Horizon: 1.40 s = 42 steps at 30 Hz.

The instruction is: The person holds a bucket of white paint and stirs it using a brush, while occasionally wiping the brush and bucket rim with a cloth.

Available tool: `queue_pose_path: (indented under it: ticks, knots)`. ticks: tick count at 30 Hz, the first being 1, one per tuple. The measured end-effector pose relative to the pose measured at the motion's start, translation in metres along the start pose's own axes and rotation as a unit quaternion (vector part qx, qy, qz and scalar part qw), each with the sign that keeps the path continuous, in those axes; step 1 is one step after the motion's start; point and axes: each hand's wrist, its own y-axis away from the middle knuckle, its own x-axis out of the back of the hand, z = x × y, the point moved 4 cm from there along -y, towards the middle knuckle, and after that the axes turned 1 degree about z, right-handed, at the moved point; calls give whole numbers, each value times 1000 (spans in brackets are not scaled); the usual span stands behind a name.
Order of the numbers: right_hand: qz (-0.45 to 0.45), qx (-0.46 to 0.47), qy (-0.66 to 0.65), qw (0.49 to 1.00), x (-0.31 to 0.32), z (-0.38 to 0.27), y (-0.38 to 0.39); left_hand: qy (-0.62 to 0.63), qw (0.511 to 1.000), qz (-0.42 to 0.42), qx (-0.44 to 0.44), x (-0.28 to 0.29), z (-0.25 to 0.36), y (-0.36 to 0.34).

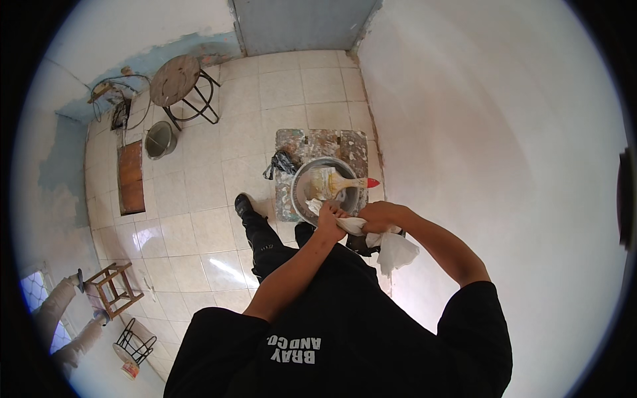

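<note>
A white bag, thin like plastic (397,253), is twisted between my two hands above the near rim of a round metal basin (296,199). My left hand (330,222) is closed round its left part, and a crumpled white end sticks out past the fingers. Closed on the same bag is my right hand (381,216), with the loose part hanging below it. A wide paintbrush (346,183) with a red-tipped handle lies across the basin, its bristles over the greyish contents. The basin stands on a paint-spattered low table (286,140).
A crumpled black plastic bag (284,162) lies at the table's left side. Farther left are a round stool (176,81), a grey bucket (160,140) and a brown board (131,176). A wooden stool (113,286) stands at lower left, by another person's legs (76,345). A white wall (491,146) rises on the right.
</note>
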Motion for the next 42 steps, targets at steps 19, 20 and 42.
queue_pose_path:
  ticks: [19,20,42]
  knots:
    - [0,-6,16,1000,-2,4,5,0,999,23,-35,1,10,-5]
    - [-2,-2,12,1000,-2,4,5,1,999,23,-36,1,11,-5]
    - [8,-31,-25,999,-16,38,8,-21,999,1,-49,-26,15,-1]
